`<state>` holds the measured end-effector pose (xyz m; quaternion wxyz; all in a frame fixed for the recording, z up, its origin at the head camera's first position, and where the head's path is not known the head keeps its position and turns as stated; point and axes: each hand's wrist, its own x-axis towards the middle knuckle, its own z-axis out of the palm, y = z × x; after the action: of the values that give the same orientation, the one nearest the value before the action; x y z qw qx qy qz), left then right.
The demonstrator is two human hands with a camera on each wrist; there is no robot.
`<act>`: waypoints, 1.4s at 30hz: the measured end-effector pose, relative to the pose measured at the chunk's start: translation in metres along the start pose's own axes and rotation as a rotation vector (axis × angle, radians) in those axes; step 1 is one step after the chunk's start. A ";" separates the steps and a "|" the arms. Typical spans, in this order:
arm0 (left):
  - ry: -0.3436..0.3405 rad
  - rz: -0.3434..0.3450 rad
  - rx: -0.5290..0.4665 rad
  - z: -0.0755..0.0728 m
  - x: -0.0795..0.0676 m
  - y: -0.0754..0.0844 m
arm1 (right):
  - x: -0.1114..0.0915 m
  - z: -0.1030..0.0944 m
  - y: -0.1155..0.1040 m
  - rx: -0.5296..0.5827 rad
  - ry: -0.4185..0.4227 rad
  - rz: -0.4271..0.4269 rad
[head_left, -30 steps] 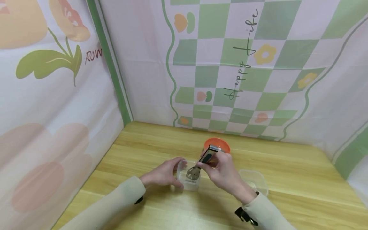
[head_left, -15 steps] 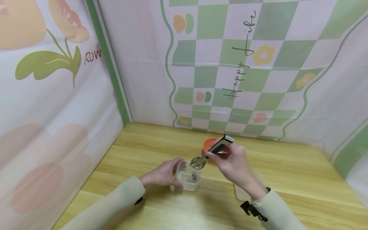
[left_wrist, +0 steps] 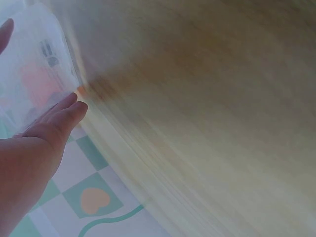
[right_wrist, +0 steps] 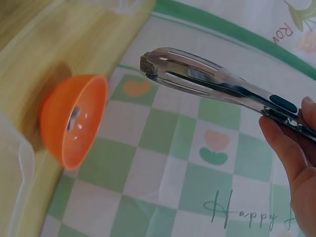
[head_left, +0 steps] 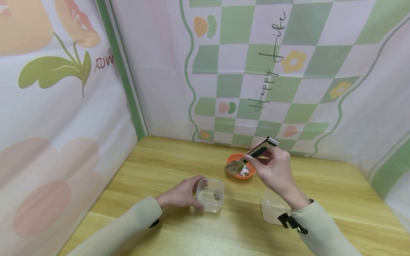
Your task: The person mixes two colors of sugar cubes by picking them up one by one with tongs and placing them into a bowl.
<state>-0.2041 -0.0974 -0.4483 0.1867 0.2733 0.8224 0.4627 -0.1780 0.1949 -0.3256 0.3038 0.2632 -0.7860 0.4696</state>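
My left hand point(head_left: 183, 193) holds a clear plastic container point(head_left: 209, 204) by its left side, thumb at the near side and fingers at the far side. Small dark pieces point(head_left: 216, 195) lie in the container. My right hand point(head_left: 273, 170) grips metal tongs point(head_left: 257, 151) with dark green inlays on the handle. Their slotted heads are over the left part of an orange bowl point(head_left: 232, 156) in the head view. In the right wrist view, a small rough grey-brown piece point(right_wrist: 147, 65) is between the tong tips. Small white pieces point(head_left: 244, 171) lie in the bowl.
A second translucent container point(head_left: 270, 211) stands to the right, partly hidden by my right forearm. All stand on a wood-grain table point(head_left: 173, 153). A checked cloth point(head_left: 262, 89) hangs behind the table's far edge, and a flowered cloth point(head_left: 64, 142) on the left.
My right hand has lifted the tongs out of the clear container and carried them right and away from me to the orange bowl. My left hand has stayed in place.
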 end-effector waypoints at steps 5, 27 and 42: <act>0.004 0.000 0.003 0.000 0.001 -0.001 | 0.006 -0.005 0.014 -0.076 -0.009 0.009; 0.006 -0.012 -0.010 0.000 0.001 0.001 | 0.011 0.008 0.056 -0.204 -0.048 0.163; 0.002 0.005 -0.018 0.000 0.001 0.000 | 0.009 0.009 0.058 -0.166 -0.044 0.245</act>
<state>-0.2054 -0.0969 -0.4484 0.1871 0.2734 0.8177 0.4708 -0.2265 0.2101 -0.3559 0.2478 0.1496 -0.8547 0.4309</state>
